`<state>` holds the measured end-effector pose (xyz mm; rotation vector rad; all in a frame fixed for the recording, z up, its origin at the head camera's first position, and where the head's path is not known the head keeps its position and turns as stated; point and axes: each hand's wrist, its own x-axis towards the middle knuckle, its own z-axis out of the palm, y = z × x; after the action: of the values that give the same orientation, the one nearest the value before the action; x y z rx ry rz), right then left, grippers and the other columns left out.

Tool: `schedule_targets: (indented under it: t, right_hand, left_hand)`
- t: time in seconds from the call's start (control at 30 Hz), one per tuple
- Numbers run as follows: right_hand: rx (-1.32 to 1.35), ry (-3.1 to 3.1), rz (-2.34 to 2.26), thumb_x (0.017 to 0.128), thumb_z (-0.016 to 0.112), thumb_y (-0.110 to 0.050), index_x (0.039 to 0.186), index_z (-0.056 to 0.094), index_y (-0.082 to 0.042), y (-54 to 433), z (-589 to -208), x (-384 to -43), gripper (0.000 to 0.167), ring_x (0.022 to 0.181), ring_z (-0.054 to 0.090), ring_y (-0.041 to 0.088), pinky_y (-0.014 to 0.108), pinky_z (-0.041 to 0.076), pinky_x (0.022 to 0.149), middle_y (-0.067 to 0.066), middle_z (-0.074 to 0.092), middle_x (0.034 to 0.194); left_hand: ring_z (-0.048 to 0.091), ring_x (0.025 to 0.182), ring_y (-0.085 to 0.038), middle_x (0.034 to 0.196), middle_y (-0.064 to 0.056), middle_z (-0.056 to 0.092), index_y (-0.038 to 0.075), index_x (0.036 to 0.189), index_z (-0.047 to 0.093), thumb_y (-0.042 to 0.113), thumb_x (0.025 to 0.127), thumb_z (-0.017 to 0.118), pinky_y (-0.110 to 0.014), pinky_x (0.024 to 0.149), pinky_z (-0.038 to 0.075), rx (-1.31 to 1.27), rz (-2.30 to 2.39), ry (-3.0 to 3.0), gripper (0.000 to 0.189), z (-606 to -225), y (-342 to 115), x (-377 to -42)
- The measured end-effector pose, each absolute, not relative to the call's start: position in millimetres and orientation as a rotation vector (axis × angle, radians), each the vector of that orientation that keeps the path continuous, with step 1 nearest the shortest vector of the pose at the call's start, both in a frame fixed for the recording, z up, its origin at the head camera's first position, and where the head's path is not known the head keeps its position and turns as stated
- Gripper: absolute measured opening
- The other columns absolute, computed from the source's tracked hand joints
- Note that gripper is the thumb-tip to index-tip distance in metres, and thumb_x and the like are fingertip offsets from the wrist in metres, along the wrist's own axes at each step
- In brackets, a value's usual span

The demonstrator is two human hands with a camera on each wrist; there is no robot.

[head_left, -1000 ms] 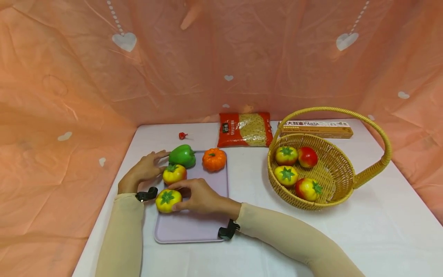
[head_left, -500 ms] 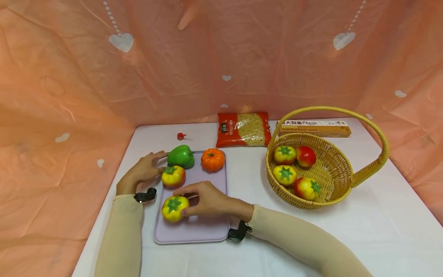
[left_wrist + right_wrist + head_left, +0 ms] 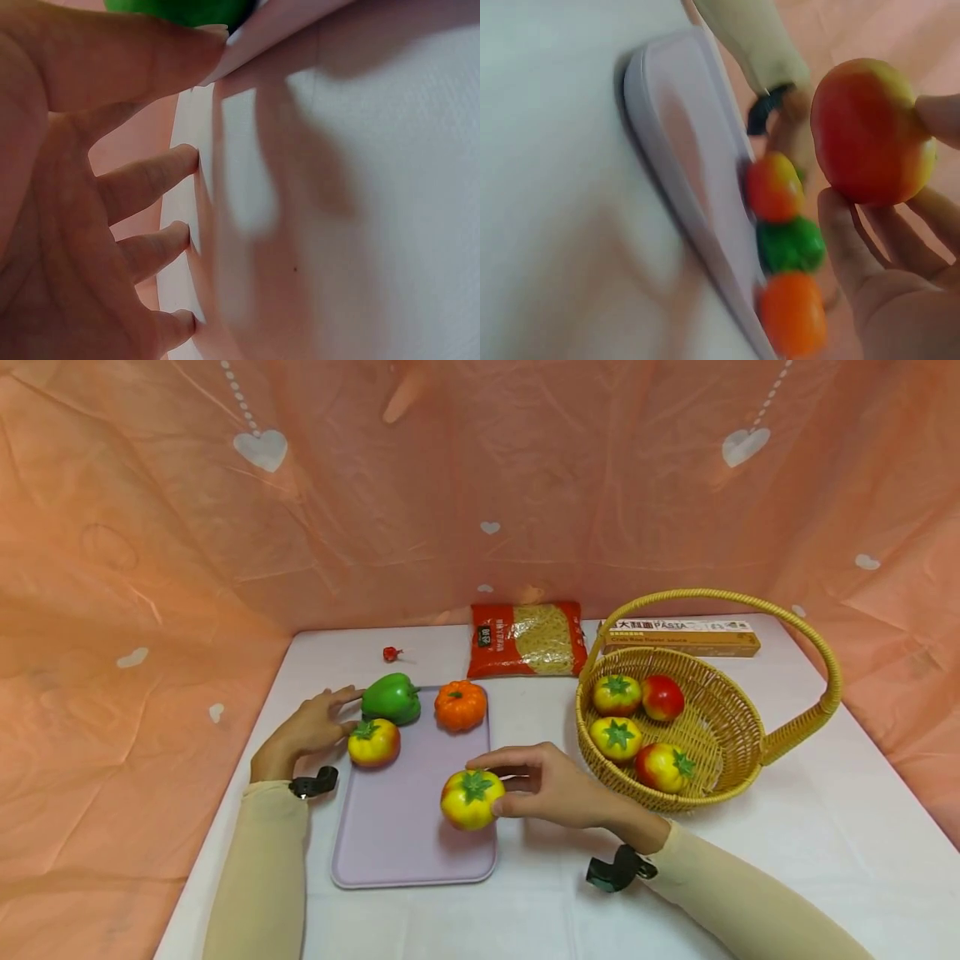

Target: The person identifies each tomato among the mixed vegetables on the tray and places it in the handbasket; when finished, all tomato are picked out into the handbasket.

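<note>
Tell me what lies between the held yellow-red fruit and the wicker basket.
In the head view, the right hand holding the fruit, and a strip of white tablecloth before the basket.

Between the lilac rectangular tray (image 3: 405, 852) and the round golden wicker basket (image 3: 630, 787), the gap is partly filled by the right hand (image 3: 558, 789), by which a yellow-and-red tomato-shaped fruit (image 3: 471, 802) is held. The basket is spanned by a tall arched handle (image 3: 801, 732); inside, the left is occupied by four round red-and-yellow fruits (image 3: 617, 739), while room is left rightward.
</note>
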<state>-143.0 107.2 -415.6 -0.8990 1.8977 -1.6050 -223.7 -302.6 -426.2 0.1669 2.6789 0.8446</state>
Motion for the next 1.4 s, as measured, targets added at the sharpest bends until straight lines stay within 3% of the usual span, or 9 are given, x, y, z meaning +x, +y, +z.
schedule_targets:
  t: [0.2,0.43,0.73,1.03,1.4]
  right_hand:
    - [-0.81,1.971,-1.702,0.101,0.073,-0.003,0.151,0.064,-0.004,171,-404,-135,0.05,0.128,0.072,0.018,0.027,0.061,0.106,0.014,0.068,0.151]
    - [-0.781,2.122,-1.82,0.1,0.066,0.01,0.15,0.061,0.005,234,-392,-135,0.05,0.122,0.074,0.013,0.027,0.063,0.099,0.001,0.072,0.147]
    - [-0.573,2.477,-1.647,0.104,0.07,-0.002,0.148,0.066,0.0,271,-393,-140,0.044,0.114,0.074,0.003,0.02,0.063,0.092,-0.017,0.073,0.137]
    - [-0.716,2.61,-1.363,0.099,0.079,-0.005,0.141,0.071,-0.001,280,-384,-145,0.044,0.116,0.071,-0.006,0.017,0.063,0.088,0.024,0.071,0.138]
    - [-0.845,2.636,-1.244,0.094,0.083,-0.003,0.134,0.076,-0.007,287,-377,-148,0.041,0.117,0.072,-0.004,0.017,0.063,0.087,0.015,0.078,0.129]
  left_hand:
    - [0.007,0.165,-0.062,0.177,-0.028,0.03,0.01,0.166,0.046,0.016,0.101,0.066,-0.086,0.125,0.007,0.169,0.847,2.679,0.069,-427,-303,-224]
    - [0.006,0.165,-0.061,0.178,-0.027,0.029,0.012,0.167,0.045,0.018,0.102,0.066,-0.087,0.124,0.006,0.144,0.842,2.671,0.068,-427,-303,-225]
    - [0.007,0.165,-0.061,0.178,-0.026,0.029,0.013,0.168,0.045,0.017,0.102,0.065,-0.087,0.124,0.007,0.146,0.824,2.675,0.069,-427,-304,-224]
    - [0.008,0.165,-0.061,0.177,-0.026,0.031,0.009,0.167,0.045,0.018,0.103,0.063,-0.083,0.127,0.008,0.181,0.847,2.691,0.067,-426,-303,-221]
    - [0.01,0.164,-0.062,0.176,-0.028,0.032,0.008,0.166,0.046,0.017,0.102,0.064,-0.084,0.127,0.009,0.207,0.827,2.707,0.067,-426,-302,-221]
